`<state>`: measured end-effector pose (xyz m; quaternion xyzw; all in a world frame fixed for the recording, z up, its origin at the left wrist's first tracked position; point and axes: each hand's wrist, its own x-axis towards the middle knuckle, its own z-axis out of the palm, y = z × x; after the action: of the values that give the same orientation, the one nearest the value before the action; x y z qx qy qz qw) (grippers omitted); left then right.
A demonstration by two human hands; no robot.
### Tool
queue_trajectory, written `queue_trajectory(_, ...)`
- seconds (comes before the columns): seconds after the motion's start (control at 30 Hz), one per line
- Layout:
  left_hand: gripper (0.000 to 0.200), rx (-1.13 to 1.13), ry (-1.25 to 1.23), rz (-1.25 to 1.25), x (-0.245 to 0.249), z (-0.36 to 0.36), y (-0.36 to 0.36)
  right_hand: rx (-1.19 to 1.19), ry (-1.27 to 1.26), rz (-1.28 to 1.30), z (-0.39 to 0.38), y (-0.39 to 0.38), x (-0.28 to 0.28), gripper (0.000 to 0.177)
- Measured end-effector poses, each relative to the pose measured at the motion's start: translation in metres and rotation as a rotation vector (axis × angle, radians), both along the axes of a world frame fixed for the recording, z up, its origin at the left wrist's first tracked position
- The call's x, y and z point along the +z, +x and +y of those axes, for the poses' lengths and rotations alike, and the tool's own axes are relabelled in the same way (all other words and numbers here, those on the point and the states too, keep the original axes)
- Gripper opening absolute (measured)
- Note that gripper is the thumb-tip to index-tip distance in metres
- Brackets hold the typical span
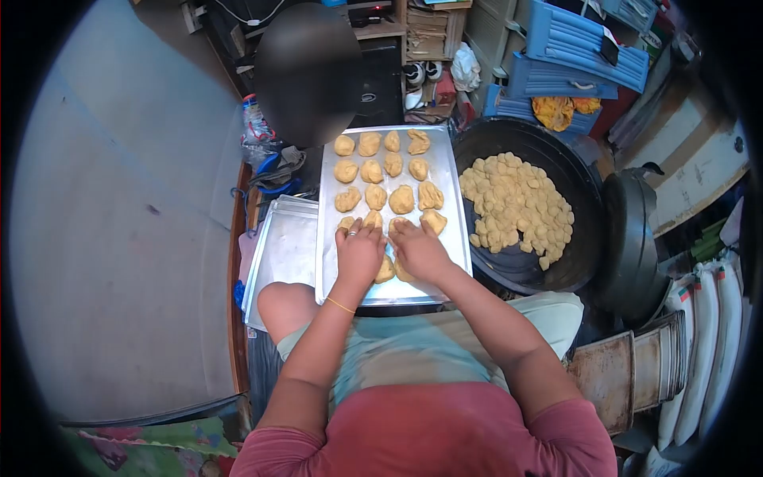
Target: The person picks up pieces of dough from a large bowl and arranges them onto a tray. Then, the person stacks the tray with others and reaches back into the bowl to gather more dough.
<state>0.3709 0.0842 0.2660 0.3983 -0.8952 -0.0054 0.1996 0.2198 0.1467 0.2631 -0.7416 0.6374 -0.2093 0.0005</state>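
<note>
A metal baking tray (328,266) lies in front of me, bearing rows of dough pieces (401,199). My left hand (360,250) lies over the tray's lower left part, fingers stretched out on dough pieces in the fourth row. A ring and a thin yellow bracelet show on it. Beside it, my right hand (420,250) rests with fingers spread on dough pieces of the same row. Below the hands, another dough piece (385,270) is partly covered. To the right, a large black tub (584,238) holds a heap of small dough lumps (517,203).
More metal trays (278,258) lie stacked at the left. A black lid-like piece (632,238) leans by the tub. Worn baking pans (608,374) and white sacks (703,350) stand at the lower right. Blue plastic drawer fronts (584,48) are at the back.
</note>
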Motion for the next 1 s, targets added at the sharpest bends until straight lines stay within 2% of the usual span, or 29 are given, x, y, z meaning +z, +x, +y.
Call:
queue_trajectory(0.03,0.024,0.009,-0.004,0.006,0.002,-0.003,-0.001,0.023,0.034,-0.075,-0.006,-0.007,0.007,0.033)
queue_trajectory(0.07,0.025,0.015,-0.035,0.092,0.004,-0.004,-0.001,-0.088,0.031,-0.182,-0.017,-0.014,0.007,0.03)
queue_trajectory(0.1,0.026,0.023,-0.064,0.175,0.005,-0.005,-0.001,-0.22,-0.013,-0.123,-0.027,-0.017,0.018,0.032)
queue_trajectory(0.17,0.028,0.056,-0.047,0.189,0.011,-0.019,-0.005,-0.336,-0.217,-0.002,-0.045,-0.022,0.019,0.034)
queue_trajectory(0.23,0.028,0.047,0.075,0.221,0.017,-0.036,-0.011,-0.279,-0.164,-0.042,-0.066,-0.03,0.003,0.036)
queue_trajectory(0.4,0.028,-0.073,0.075,0.137,-0.001,-0.066,-0.029,-0.218,-0.083,-0.063,-0.082,-0.037,-0.015,0.04)
queue_trajectory(0.43,0.028,-0.111,0.07,0.097,0.002,-0.068,-0.031,-0.213,-0.082,-0.058,-0.077,-0.037,-0.003,0.04)
queue_trajectory(0.5,0.029,-0.092,0.084,0.066,0.012,-0.066,-0.034,-0.34,-0.145,-0.125,-0.062,-0.041,0.021,0.04)
queue_trajectory(0.53,0.029,-0.106,0.084,0.129,0.016,-0.063,-0.037,-0.429,-0.169,-0.172,-0.057,-0.051,0.022,0.042)
queue_trajectory(0.57,0.029,-0.118,0.087,0.192,0.016,-0.061,-0.041,-0.432,-0.163,-0.167,-0.055,-0.057,0.018,0.042)
queue_trajectory(0.63,0.03,-0.196,0.078,0.197,0.011,-0.058,-0.051,-0.48,-0.005,-0.359,-0.05,-0.065,0.006,0.04)
queue_trajectory(0.7,0.032,-0.278,0.061,0.204,0.005,-0.059,-0.058,-0.497,-0.082,-0.419,-0.052,-0.06,-0.004,0.035)
queue_trajectory(0.77,0.032,-0.215,-0.007,-0.034,-0.004,-0.062,-0.063,-0.503,-0.186,-0.461,-0.053,-0.049,-0.006,0.028)
queue_trajectory(0.83,0.032,-0.19,0.005,-0.038,-0.005,-0.062,-0.064,-0.461,-0.139,-0.44,-0.054,-0.047,-0.006,0.026)
queue_trajectory(0.9,0.033,-0.165,0.016,-0.046,-0.007,-0.061,-0.063,-0.318,-0.113,-0.29,-0.055,-0.045,-0.005,0.026)
queue_trajectory(1.0,0.035,-0.171,0.025,-0.031,-0.004,-0.06,-0.061,-0.315,-0.015,-0.2,-0.051,-0.047,0.011,0.027)
